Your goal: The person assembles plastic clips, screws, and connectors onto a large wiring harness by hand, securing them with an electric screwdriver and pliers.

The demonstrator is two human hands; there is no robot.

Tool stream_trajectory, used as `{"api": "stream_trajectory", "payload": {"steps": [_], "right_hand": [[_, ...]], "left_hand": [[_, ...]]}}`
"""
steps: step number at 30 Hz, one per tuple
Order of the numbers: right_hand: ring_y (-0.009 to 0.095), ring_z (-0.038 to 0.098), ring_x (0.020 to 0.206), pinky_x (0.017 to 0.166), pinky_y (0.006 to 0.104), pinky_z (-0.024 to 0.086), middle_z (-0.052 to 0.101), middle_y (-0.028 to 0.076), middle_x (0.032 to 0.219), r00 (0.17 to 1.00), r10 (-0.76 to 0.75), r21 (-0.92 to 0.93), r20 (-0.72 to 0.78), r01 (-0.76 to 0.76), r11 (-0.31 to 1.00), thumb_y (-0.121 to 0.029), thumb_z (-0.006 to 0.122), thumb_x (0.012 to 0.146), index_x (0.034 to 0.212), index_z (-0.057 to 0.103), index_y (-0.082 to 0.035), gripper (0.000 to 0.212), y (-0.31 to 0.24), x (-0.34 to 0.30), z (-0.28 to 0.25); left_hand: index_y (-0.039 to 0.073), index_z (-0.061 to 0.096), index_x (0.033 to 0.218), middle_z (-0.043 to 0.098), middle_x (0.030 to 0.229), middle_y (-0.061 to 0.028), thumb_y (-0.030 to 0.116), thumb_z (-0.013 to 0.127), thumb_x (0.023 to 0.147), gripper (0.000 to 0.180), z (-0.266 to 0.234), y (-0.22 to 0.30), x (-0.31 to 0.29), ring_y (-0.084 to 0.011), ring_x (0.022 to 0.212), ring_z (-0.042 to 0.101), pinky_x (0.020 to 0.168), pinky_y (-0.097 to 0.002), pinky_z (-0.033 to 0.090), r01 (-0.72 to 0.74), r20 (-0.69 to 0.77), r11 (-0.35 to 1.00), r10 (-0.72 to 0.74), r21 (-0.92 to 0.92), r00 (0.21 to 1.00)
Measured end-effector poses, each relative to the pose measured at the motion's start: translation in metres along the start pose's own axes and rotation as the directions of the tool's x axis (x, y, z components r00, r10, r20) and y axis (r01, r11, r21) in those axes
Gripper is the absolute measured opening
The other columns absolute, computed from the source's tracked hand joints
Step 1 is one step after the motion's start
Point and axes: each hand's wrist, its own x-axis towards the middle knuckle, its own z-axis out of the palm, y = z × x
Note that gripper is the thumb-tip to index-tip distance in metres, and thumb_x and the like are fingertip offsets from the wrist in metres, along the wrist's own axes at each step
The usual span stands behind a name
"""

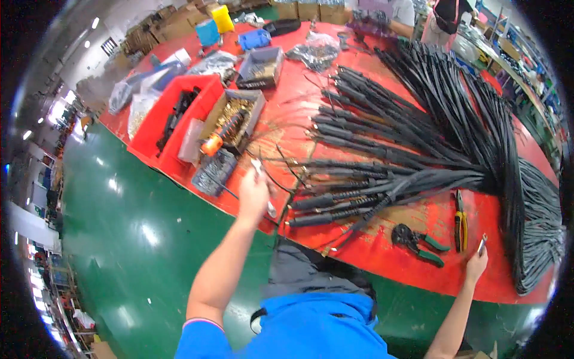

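Observation:
My left hand (254, 192) is stretched out over the red table (382, 251), fingers closed on a thin metal tool or wire end near a small grey tray of parts (213, 172). Black cable ends with brass tips (335, 206) lie just right of it. My right hand (477, 258) rests at the table's near edge, pinching a small silvery metal piece (482, 244). Beside that hand lie yellow-handled cutters (460, 221) and green-handled crimping pliers (418, 242).
A large fan of black cables (454, 119) covers the table's right side. A cardboard box of brass parts (234, 116), a red bin (179, 113), a grey bin (261, 66) and plastic bags stand at left. Another person (445, 21) is at the far end. The floor (131, 239) is green.

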Motion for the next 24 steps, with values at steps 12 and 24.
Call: {"api": "stream_trajectory", "payload": {"steps": [12, 24], "right_hand": [[0.034, 0.062, 0.110, 0.096, 0.0419, 0.050, 0.066, 0.015, 0.116, 0.839, -0.543, 0.134, -0.040, 0.543, 0.829, -0.002, 0.068, 0.091, 0.120, 0.066, -0.001, 0.029, -0.231, -0.075, -0.009], [0.029, 0.063, 0.108, 0.090, 0.0426, 0.053, 0.068, 0.007, 0.113, -0.233, -0.935, 0.720, 0.266, 0.694, 0.032, -0.029, 0.083, 0.075, 0.116, 0.070, -0.010, 0.047, -0.412, -0.136, 0.085]], "left_hand": [[0.003, 0.070, 0.099, 0.069, 0.086, -0.0127, 0.022, 0.079, 0.086, 0.025, 0.041, 0.024, -0.142, -0.0328, 0.074, 0.068, 0.065, -0.0422, 0.054, -0.567, 0.458, 0.670, 0.360, 0.479, 0.813], [0.000, 0.068, 0.102, 0.070, 0.090, -0.0157, 0.015, 0.074, 0.090, 0.020, 0.070, 0.013, -0.184, -0.0338, 0.078, 0.069, 0.069, -0.0415, 0.055, -0.358, 0.349, 0.807, 0.202, 0.470, 0.915]]}}
